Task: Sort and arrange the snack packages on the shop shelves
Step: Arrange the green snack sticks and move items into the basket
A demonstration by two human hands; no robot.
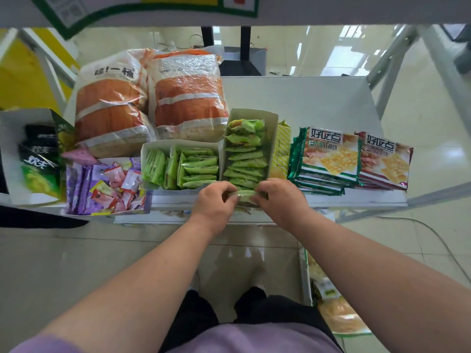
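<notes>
Both hands, left [216, 200] and right [277, 197], pinch one green packet [246, 195] at 6 o'clock of the upright box [272, 138], already nearly full. Pink candies [114, 184] at 9 o'clock look unsorted.

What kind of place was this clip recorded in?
Probably a small shop or mock shop: a white metal shelf carries display boxes of green snack packets, stacked cracker packs and big orange bags, above a tiled floor.

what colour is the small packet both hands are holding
Light green, like the packets in the box behind it; the small packet shows only in the head view.
</notes>
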